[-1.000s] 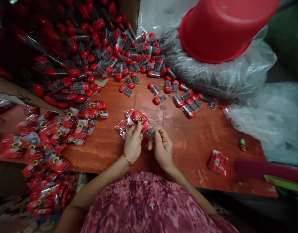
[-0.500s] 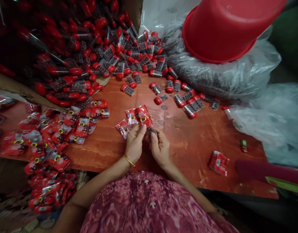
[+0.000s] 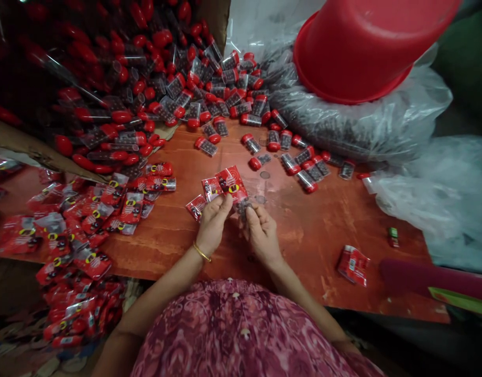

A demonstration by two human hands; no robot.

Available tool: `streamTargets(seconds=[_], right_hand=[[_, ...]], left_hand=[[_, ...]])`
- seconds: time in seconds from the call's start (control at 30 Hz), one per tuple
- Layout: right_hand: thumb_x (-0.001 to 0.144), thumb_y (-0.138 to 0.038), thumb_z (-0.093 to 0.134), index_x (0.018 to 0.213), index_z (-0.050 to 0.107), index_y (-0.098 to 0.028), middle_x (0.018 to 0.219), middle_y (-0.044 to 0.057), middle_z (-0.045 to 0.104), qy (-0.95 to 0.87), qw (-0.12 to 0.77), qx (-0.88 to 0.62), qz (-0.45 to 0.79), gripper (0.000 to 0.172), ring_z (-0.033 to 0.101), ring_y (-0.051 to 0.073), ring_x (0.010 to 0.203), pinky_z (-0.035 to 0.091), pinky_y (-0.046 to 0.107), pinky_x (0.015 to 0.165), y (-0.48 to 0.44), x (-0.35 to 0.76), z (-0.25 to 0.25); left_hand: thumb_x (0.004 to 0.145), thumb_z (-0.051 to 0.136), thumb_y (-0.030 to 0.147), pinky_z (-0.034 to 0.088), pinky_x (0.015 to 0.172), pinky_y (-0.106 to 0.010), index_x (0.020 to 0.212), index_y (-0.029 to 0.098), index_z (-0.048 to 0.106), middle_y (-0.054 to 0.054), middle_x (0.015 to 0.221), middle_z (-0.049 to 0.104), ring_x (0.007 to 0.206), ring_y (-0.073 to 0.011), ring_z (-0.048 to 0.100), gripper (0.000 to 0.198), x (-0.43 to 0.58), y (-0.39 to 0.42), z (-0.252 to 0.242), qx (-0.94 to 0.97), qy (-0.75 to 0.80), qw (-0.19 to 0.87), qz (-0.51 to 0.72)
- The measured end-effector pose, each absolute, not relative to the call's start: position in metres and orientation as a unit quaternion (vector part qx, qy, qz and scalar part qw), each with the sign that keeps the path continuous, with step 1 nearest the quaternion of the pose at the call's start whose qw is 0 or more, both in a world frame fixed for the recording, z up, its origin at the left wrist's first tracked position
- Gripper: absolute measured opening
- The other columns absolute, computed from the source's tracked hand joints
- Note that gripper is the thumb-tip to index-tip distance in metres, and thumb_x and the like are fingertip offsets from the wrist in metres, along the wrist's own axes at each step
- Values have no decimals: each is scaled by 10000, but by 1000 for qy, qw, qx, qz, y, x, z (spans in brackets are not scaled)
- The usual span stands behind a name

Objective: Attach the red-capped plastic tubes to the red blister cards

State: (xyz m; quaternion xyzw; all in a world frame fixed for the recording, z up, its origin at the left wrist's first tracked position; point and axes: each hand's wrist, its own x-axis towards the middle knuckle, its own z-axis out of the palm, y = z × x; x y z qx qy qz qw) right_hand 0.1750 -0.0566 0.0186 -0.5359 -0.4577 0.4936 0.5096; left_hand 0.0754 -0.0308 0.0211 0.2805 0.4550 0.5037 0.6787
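- Red-brown wood forms the table (image 3: 327,225), worn and scuffed, which takes up the middle of the view.
- Upside down at the top right sits a red bucket (image 3: 362,47), resting on a clear plastic bag (image 3: 362,125) full of small dark pieces.
- At the top left a heap of small clear tubes with red caps (image 3: 146,89) spills from a cardboard box (image 3: 24,141) onto the table, thinning out towards the bag.
- On the left lies a pile of red sachets (image 3: 87,220), some hanging over the table's near edge.
- The left hand (image 3: 212,222), with a gold bangle at the wrist, is clenched on a fan of red packets (image 3: 221,186), held just above the table's middle.
- The right hand (image 3: 260,230), just beside the left, pinches a small clear tube (image 3: 243,205) at the lower edge of those packets.
- Near the right edge lies a lone red packet (image 3: 353,264), well apart from both hands.
- Beyond it sits a tiny green piece (image 3: 393,235).
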Motion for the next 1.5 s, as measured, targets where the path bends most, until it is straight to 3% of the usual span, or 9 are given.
streamTargets(seconds=[0.17, 0.27, 0.4, 0.53, 0.7, 0.87, 1.0, 1.27, 1.5], right_hand=[[852, -364, 477, 896, 563, -189, 804, 28, 617, -541, 508, -582, 333, 199, 562, 130, 722, 478, 272, 683, -61, 173, 14], [854, -401, 470, 861, 551, -190, 706, -4, 580, -489, 513, -561, 428, 225, 540, 109, 614, 481, 245, 587, -59, 174, 16], [836, -487, 472, 798, 493, -203, 539, -80, 463, -396, 479, -487, 613, 288, 353, 50, 339, 356, 190, 339, -58, 177, 19], [850, -458, 464, 802, 498, -201, 546, -75, 465, -409, 493, -502, 582, 264, 390, 53, 367, 359, 187, 367, -60, 174, 18], [830, -393, 514, 875, 566, -183, 726, -4, 580, -463, 546, -564, 412, 221, 557, 111, 675, 483, 243, 642, -57, 166, 20], [854, -442, 462, 807, 506, -199, 550, -80, 445, -381, 511, -509, 579, 251, 380, 53, 370, 404, 196, 391, -55, 170, 25], [845, -443, 483, 860, 520, -198, 577, -67, 467, -412, 518, -509, 550, 248, 399, 60, 400, 378, 192, 381, -59, 173, 23], [870, -334, 450, 900, 557, -194, 815, 24, 621, -461, 568, -585, 351, 179, 571, 132, 737, 480, 266, 684, -59, 163, 23], [881, -295, 440, 938, 548, -197, 688, -21, 547, -538, 530, -536, 378, 156, 506, 110, 605, 436, 239, 589, -61, 178, 19]], left_hand=[[666, 677, 490, 464, 632, -227, 697, 142, 667, -9, 640, 651, 599, -103, 567, 349, 86, -28, 17, 277, 412, 702, 510], [659, 704, 428, 460, 585, -226, 692, 144, 666, -1, 611, 643, 549, -99, 549, 288, 86, -32, 20, 287, 428, 688, 511], [667, 700, 423, 438, 490, -227, 617, 146, 640, -2, 545, 612, 467, -98, 516, 288, 74, -30, 28, 306, 420, 697, 494], [706, 637, 501, 451, 510, -222, 610, 146, 629, -8, 553, 608, 517, -108, 541, 367, 71, -23, 27, 303, 429, 694, 492], [734, 606, 510, 453, 540, -195, 710, 141, 652, -3, 596, 620, 541, -91, 548, 372, 82, -29, 21, 329, 462, 641, 517], [744, 577, 536, 320, 333, -191, 623, 156, 603, 38, 429, 491, 334, -65, 412, 400, 82, -37, 25, 334, 484, 655, 475], [727, 564, 583, 424, 474, -225, 620, 159, 621, -12, 542, 595, 487, -110, 526, 442, 79, -29, 23, 309, 422, 678, 516], [752, 545, 560, 460, 669, -256, 719, 171, 670, -38, 701, 670, 720, -168, 600, 410, 90, -43, 29, 367, 477, 615, 510], [667, 629, 582, 471, 666, -260, 727, 156, 651, -20, 680, 666, 702, -155, 614, 430, 77, -20, 28, 289, 409, 673, 544]])
